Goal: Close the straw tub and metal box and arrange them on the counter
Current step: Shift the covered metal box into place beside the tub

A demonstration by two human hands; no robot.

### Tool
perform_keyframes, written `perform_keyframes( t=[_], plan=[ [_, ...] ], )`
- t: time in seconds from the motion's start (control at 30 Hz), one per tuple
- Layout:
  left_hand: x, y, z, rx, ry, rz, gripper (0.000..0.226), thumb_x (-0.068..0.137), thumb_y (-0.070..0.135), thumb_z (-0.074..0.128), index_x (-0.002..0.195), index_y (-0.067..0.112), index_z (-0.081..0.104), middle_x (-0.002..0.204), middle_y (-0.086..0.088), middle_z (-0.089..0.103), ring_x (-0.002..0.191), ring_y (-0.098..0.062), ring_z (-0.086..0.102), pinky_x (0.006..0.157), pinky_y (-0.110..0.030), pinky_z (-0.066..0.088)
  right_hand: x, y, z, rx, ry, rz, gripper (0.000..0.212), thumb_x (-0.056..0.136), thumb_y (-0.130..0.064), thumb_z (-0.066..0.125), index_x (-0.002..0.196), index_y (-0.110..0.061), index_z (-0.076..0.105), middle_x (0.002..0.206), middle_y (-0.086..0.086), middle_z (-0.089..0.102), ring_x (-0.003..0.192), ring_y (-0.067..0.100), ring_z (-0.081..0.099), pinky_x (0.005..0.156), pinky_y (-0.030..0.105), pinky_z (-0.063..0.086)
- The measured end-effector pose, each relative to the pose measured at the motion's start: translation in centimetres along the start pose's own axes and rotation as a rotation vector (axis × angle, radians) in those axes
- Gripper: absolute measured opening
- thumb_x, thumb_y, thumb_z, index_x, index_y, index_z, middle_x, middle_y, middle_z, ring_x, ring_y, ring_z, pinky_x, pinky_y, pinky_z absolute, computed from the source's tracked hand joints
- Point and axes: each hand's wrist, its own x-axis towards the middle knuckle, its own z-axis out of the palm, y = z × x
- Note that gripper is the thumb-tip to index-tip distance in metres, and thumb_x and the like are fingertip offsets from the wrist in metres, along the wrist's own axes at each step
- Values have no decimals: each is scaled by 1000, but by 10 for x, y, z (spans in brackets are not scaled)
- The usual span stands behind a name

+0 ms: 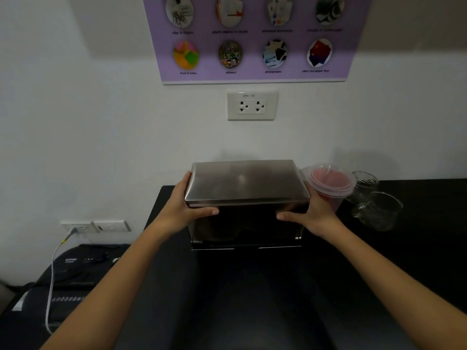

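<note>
A brushed metal box (243, 183) stands on the black counter (252, 294) against the white wall, its flat lid down. My left hand (183, 207) grips its left side, thumb across the dark front. My right hand (312, 210) grips the right side the same way. Just right of the box, partly behind my right hand, stands the straw tub (331, 181), a clear plastic tub with pink contents and a clear lid on top.
Two clear glass cups (376, 205) sit right of the tub. A wall socket (251, 106) and a purple poster (252, 39) hang above. Left of the counter, lower down, a black shredder (73, 276) is plugged in by a white cable (51, 279).
</note>
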Motion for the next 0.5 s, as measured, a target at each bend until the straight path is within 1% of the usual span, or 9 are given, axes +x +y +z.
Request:
perform_keyframes(
  t=[0.07, 0.1, 0.17, 0.2, 0.27, 0.3, 0.33, 0.4, 0.5],
  plan=[
    [8, -4, -2, -12, 2, -1, 103, 64, 11, 81, 145, 18, 18, 130, 16, 33, 122, -3, 35, 92, -9, 31, 7, 2, 1, -11, 12, 2, 96, 60, -23, 84, 140, -23, 30, 113, -7, 58, 108, 7, 47, 92, 21, 34],
    [12, -7, -3, -7, 1, -1, 104, 64, 13, 82, 146, 18, 17, 133, 14, 31, 123, -4, 33, 95, -14, 30, 10, 3, 2, -13, 19, -6, 95, 61, -22, 83, 140, -22, 30, 109, -9, 56, 107, 6, 46, 92, 20, 34],
    [19, -8, -6, -1, -23, 15, 103, 64, 15, 83, 145, 19, 19, 135, 13, 33, 122, -3, 35, 98, -18, 32, 15, 4, 3, -15, 23, -20, 94, 62, -22, 83, 139, -21, 30, 105, -13, 54, 108, 5, 45, 93, 21, 33],
    [22, -9, -6, -1, -34, 24, 101, 64, 15, 83, 144, 19, 20, 134, 13, 36, 120, -2, 38, 97, -14, 34, 18, 5, 4, -17, 24, -26, 94, 62, -23, 83, 140, -21, 30, 106, -13, 54, 109, 5, 45, 94, 21, 33],
    [29, -10, -7, -10, -45, 22, 98, 67, 10, 79, 144, 19, 19, 128, 17, 38, 112, 2, 41, 83, 4, 33, 24, 6, 4, -22, 24, -42, 95, 60, -24, 84, 139, -20, 31, 113, -10, 56, 112, 8, 48, 95, 23, 35],
    [32, -10, -8, -15, -55, 29, 97, 68, 9, 78, 144, 18, 19, 128, 16, 37, 111, 2, 41, 75, 8, 33, 28, 7, 4, -24, 26, -52, 95, 59, -25, 84, 139, -19, 32, 116, -7, 57, 114, 10, 49, 96, 24, 36],
    [35, -10, -9, -21, -64, 33, 96, 68, 10, 78, 144, 19, 20, 130, 13, 38, 112, 1, 42, 73, 9, 33, 31, 8, 4, -24, 24, -60, 95, 58, -26, 85, 138, -18, 33, 120, -5, 57, 117, 12, 50, 98, 26, 37],
    [42, -14, -11, -15, -81, 46, 94, 64, 17, 81, 141, 21, 26, 134, 5, 44, 114, -4, 48, 76, 4, 38, 36, 9, 5, -24, 17, -77, 93, 58, -27, 84, 137, -18, 35, 122, -5, 57, 118, 14, 51, 99, 27, 38],
    [49, -20, -13, -27, -97, 47, 107, 56, 34, 86, 143, 23, 24, 137, 1, 46, 121, -9, 49, 87, -7, 43, 41, 9, 5, -21, 19, -90, 92, 59, -26, 84, 136, -17, 36, 119, -7, 56, 116, 13, 51, 97, 25, 38]
  ],
)
